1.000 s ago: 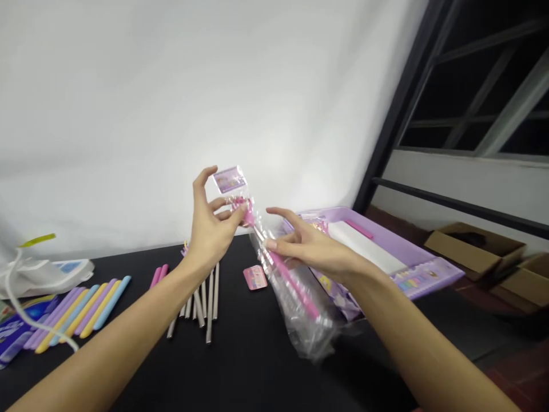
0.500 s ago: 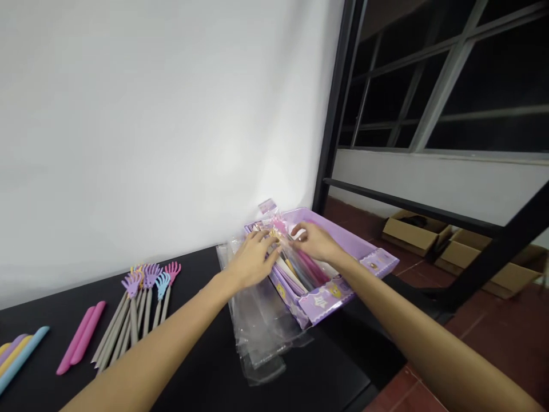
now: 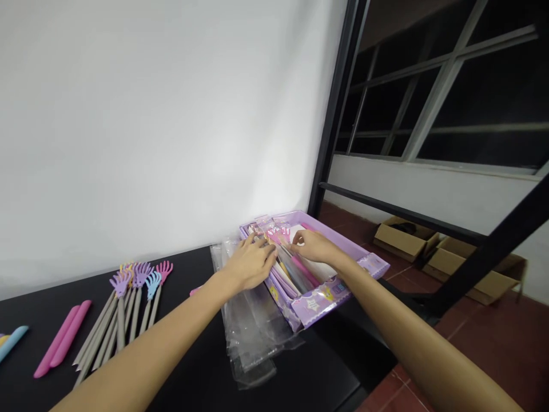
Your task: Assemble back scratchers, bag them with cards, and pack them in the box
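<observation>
A purple display box [image 3: 349, 246] stands on the black table, holding bagged back scratchers [image 3: 305, 268] with pink and yellow heads and grey rods. My left hand [image 3: 252, 262] lies over the box's left side, fingers stretched out and resting on the packages. Inside the box, my right hand [image 3: 316, 247] pinches the edge of one bagged back scratcher near its rod; the fingertips are partly hidden. Clear plastic bags [image 3: 253, 337] are spread beneath and left of the box. Farther left lies a bunch of loose back scratchers [image 3: 122, 309] with purple, blue, pink and yellow heads.
Two pink tubes [image 3: 64, 337] lie left of the loose bunch, and a blue tube [image 3: 14, 342] sits at the left edge. A white wall [image 3: 171, 126] rises behind the table. Right of a black metal frame [image 3: 337, 109], open cardboard boxes [image 3: 401, 240] stand on the red floor.
The raised bagged back scratcher with the pink head has been lowered flat among the others in the box. Both hands stay over the box; the view has shifted slightly right.
</observation>
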Tool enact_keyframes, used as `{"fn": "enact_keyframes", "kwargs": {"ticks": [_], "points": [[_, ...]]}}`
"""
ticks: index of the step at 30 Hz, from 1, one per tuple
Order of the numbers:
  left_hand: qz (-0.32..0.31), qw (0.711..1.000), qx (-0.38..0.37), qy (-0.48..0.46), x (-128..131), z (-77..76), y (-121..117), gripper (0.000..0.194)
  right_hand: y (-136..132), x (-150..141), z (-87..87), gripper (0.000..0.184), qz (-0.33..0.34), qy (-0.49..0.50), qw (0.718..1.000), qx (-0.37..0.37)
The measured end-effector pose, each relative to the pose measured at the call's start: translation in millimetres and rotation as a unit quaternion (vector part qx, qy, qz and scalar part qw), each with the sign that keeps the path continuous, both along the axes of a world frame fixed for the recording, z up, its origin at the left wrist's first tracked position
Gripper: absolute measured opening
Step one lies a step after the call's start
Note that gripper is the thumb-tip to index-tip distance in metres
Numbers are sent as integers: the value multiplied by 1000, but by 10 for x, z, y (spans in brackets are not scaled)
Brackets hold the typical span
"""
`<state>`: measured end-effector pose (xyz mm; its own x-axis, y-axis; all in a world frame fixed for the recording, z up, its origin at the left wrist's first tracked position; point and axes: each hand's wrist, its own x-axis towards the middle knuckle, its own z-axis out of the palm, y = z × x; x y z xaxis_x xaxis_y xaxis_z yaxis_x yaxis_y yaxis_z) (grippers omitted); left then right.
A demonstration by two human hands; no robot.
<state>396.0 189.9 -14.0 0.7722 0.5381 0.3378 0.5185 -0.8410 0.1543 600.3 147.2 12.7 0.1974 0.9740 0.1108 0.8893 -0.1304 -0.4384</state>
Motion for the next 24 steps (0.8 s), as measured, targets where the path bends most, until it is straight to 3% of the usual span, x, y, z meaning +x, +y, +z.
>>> {"fn": "enact_keyframes", "kwargs": {"ticks": [8,13,16,19,24], "points": [[15,999,-45,10,30,-5,10,49,80,95,-77,30,28,95,995,0],[-24,999,-19,-16,-76,120,48,52,28,-62,67,23,28,62,994,82],[-21,999,-8,-38,-357,277,40,51,-72,-368,214,16,79,114,976,168],[0,999,-8,-52,-807,396,-39,48,-156,-762,328,14,135,180,953,203],[70,996,36,-42,-1628,373,-292,40,-220,-1387,323,10,205,193,938,202]]}}
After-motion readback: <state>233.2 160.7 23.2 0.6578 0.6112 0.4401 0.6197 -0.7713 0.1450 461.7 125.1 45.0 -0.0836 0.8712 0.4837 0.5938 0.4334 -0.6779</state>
